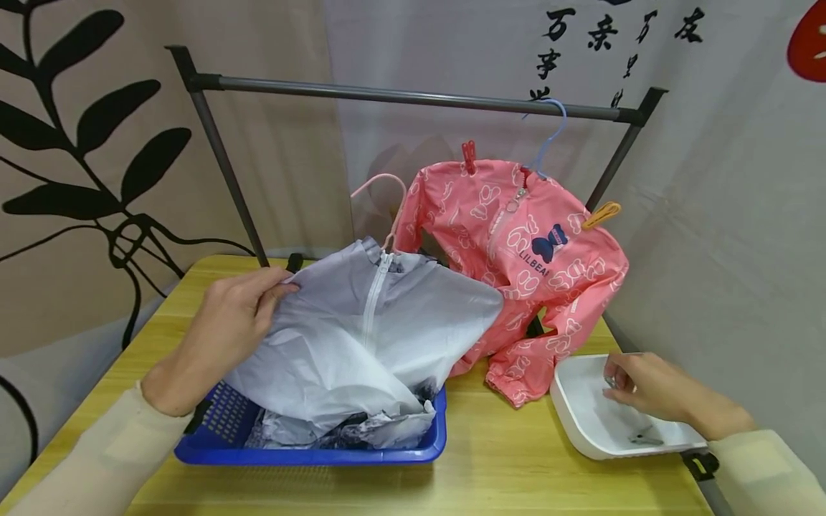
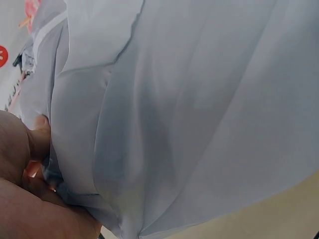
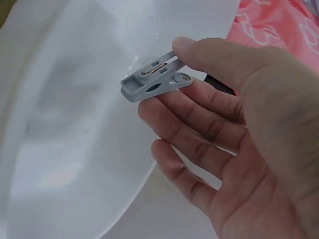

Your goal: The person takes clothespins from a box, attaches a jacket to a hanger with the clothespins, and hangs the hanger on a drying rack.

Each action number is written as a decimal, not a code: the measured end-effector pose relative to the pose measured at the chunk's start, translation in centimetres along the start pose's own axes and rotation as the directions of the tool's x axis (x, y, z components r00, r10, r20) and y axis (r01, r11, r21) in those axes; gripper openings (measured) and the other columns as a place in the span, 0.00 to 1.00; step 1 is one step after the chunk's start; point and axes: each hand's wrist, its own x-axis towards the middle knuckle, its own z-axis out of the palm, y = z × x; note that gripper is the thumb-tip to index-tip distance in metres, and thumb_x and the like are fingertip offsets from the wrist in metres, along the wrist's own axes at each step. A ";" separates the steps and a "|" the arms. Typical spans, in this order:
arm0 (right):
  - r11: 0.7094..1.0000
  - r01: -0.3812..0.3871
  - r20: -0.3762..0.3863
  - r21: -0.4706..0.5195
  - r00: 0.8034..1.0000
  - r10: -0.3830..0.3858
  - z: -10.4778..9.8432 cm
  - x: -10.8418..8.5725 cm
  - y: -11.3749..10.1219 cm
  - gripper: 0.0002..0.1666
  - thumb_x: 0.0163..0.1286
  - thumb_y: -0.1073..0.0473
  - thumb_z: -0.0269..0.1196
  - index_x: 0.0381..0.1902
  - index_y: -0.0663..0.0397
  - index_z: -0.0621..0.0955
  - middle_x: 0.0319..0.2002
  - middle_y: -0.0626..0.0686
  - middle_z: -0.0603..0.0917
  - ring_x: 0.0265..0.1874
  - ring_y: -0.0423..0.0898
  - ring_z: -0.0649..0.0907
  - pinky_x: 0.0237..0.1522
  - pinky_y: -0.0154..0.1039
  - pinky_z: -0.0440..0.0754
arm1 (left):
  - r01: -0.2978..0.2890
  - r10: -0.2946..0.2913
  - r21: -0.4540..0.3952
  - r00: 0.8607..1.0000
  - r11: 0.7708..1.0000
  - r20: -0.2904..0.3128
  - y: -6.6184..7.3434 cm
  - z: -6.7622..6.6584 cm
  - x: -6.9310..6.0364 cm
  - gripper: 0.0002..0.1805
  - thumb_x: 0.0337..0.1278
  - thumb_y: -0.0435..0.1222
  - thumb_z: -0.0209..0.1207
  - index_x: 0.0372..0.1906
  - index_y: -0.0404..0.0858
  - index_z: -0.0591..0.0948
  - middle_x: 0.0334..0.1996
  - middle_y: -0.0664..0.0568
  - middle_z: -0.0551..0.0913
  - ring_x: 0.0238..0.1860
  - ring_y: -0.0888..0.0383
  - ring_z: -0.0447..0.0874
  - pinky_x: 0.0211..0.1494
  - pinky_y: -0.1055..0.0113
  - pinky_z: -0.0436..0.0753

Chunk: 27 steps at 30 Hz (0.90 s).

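A grey jacket (image 1: 335,322) with a white zip is on a pink hanger (image 1: 391,193), its lower part lying in a blue basket (image 1: 310,456). My left hand (image 1: 235,315) pinches the jacket's left shoulder; the left wrist view shows the thumb (image 2: 40,134) against the grey cloth (image 2: 164,99). Over the white tray (image 1: 594,441), my right hand (image 1: 665,394) holds a grey clothespin (image 3: 157,74) between thumb and fingers, as the right wrist view shows. Another clothespin (image 1: 645,436) lies in the tray.
A pink jacket (image 1: 516,251) hangs by a blue hanger (image 1: 556,129) from the metal rack bar (image 1: 387,95), with a red clip (image 1: 469,158) and an orange clip (image 1: 601,215) at its shoulders. The rack stands at the wooden table's (image 1: 503,473) back.
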 end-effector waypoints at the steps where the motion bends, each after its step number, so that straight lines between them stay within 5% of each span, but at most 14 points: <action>1: 1.000 0.001 -0.001 0.001 1.000 -0.001 -0.2 0.1 -0.1 0.18 0.65 0.59 0.87 0.39 0.49 0.86 0.29 0.34 0.83 0.29 0.27 0.78 0.32 0.34 0.82 | -0.001 0.001 -0.001 1.000 1.000 -0.002 0.0 0.0 0.0 0.07 0.71 0.23 0.76 0.42 0.38 0.92 0.31 0.49 0.93 0.24 0.60 0.78 0.28 0.74 0.75; 27: 0.998 0.062 -0.166 -0.033 0.984 -0.066 -3.3 1.3 -3.9 0.21 0.62 0.58 0.90 0.42 0.45 0.86 0.33 0.30 0.85 0.32 0.28 0.82 0.33 0.32 0.86 | -0.012 0.012 -0.004 1.000 1.000 0.013 0.0 0.5 0.4 0.08 0.69 0.25 0.77 0.42 0.40 0.91 0.34 0.49 0.95 0.26 0.59 0.82 0.30 0.73 0.79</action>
